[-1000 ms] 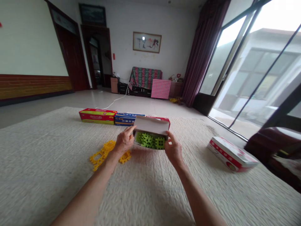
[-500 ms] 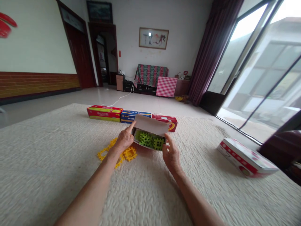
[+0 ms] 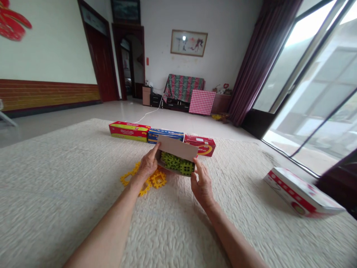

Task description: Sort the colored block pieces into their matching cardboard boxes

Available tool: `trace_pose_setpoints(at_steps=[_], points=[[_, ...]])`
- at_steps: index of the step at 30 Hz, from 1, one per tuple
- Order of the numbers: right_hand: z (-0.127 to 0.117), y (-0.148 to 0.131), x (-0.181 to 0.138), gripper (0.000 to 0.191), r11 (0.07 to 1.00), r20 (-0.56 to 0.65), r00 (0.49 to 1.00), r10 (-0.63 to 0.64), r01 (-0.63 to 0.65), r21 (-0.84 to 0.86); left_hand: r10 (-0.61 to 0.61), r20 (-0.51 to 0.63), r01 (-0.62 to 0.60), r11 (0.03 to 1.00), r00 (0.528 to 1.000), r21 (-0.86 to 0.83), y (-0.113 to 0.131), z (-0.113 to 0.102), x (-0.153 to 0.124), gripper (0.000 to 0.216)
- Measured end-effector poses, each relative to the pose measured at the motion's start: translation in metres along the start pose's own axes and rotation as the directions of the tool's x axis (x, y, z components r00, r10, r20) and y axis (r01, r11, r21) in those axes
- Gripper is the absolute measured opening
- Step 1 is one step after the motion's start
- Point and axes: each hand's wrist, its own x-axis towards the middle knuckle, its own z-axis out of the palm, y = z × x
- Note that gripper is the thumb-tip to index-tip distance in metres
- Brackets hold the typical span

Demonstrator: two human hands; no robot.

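Note:
My left hand grips the left end of an open cardboard box, its forefinger up along the raised lid flap. My right hand holds the box's right front corner with thumb and fingers. The box is tipped toward me and is full of green interlocking plastic pieces. Yellow interlocking pieces lie on the cream textured mat just under and left of my left hand.
Three closed boxes stand in a row behind: red-green, blue, red. Another red and white box lies at the right. Glass doors and a dark curtain are on the right, a covered cabinet at the far wall.
The box has come down closer to the mat and tipped a little more toward me. The view has shifted right and up, so the row of boxes appears further right.

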Motion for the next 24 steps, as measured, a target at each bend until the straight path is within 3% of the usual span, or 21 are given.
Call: trace_pose_setpoints(at_steps=[8,24], points=[[-0.0012,-0.0017,-0.0012,0.06,0.991,0.046,0.994,-0.103,0.107,-0.076,-0.065,-0.113,0.062,0.998,0.991,-0.028,0.0032,0.0035,-0.0002,0.072],[-0.0087,-0.0058,0.0034,0.063,0.963,0.045,0.976,-0.211,0.216,-0.163,-0.063,-0.175,0.046,0.994,0.983,-0.099,0.0058,0.0075,0.0019,0.068]])
